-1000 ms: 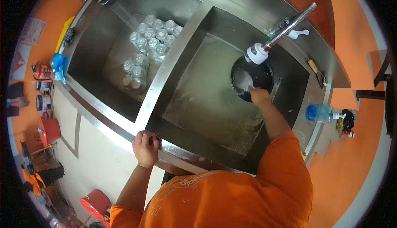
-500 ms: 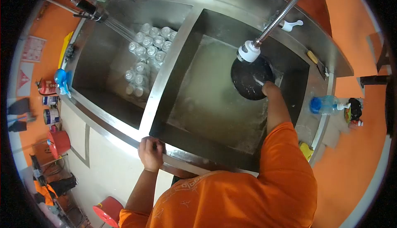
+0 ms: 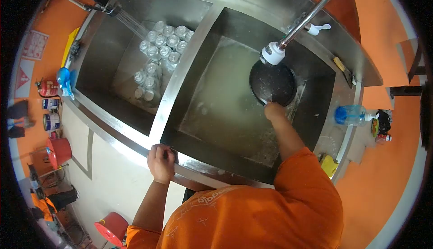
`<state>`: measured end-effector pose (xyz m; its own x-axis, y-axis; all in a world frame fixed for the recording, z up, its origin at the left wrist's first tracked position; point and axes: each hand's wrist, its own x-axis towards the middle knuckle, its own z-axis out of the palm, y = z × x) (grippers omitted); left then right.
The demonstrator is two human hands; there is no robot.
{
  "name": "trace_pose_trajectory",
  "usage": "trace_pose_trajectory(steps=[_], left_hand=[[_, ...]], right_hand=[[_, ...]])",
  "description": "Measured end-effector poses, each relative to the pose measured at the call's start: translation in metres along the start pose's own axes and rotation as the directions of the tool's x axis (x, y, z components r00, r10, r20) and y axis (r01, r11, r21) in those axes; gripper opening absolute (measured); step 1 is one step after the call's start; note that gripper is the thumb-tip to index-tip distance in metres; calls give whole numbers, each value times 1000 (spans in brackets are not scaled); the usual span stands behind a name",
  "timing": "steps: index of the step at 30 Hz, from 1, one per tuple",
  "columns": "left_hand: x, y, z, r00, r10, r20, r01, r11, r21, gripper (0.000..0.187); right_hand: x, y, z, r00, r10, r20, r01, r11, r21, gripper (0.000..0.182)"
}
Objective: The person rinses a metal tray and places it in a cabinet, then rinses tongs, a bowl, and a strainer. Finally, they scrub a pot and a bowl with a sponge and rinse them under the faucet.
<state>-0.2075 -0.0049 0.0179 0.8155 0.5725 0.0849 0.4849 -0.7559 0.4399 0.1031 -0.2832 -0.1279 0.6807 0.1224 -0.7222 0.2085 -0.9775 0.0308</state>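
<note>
Hands apart: left hand (image 3: 160, 164) curled on front rim (image 3: 180, 158) of sink, right hand (image 3: 274, 111) at near edge of black round pan (image 3: 273, 83); grip unclear, small pale item by fingers. Pan in right basin, amid cloudy water, just below white tap head (image 3: 273, 54). Risks, as judged: wet edge could slip from fingers; lifting pan could knock tap head; tilting could slop water. In left basin, spray (image 3: 130, 22) could topple closely packed clear containers (image 3: 165, 50) if force shifts them.
</note>
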Motion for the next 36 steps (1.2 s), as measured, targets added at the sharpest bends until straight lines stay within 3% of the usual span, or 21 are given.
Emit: trace_pose_trajectory(steps=[7,10,14,17,21,24,25,28,33,36], left_hand=[[-1,-1,1,1000,-2,-7,2,1000,2,13],[-1,0,0,1000,-6,3,6,1000,3,13],[-1,-2,1,999,-47,15,47,999,3,13],[1,0,-3,1000,-24,-4,24,1000,13,12],[0,2,-4,999,-12,-38,13,1000,7,11],[0,0,-4,999,-25,-24,25,1000,5,11],[0,1,-5,999,-21,-28,21,1000,-5,11],[0,2,-6,999,-32,-33,32,999,-11,11],[-2,0,-5,998,-29,-54,29,1000,1,12],[-2,1,-6,998,-27,-53,27,1000,5,12]], right_hand=[[26,-19,-41,1000,0,-24,1,1000,20,35],[40,-19,-51,983,171,-68,-167,984,64,36],[63,-2,-51,971,217,-102,-198,967,162,39],[77,5,-58,961,277,-4,-271,943,191,37],[68,-2,-65,990,114,-85,-96,976,195,36],[75,-8,-43,998,-58,-25,55,992,-115,36],[70,-9,-35,995,-65,-76,52,985,-166,36],[47,-2,-30,993,-111,35,117,951,-286,37],[13,13,-41,971,40,234,64,905,-420,45],[5,21,-44,971,122,206,-56,952,-302,46]])
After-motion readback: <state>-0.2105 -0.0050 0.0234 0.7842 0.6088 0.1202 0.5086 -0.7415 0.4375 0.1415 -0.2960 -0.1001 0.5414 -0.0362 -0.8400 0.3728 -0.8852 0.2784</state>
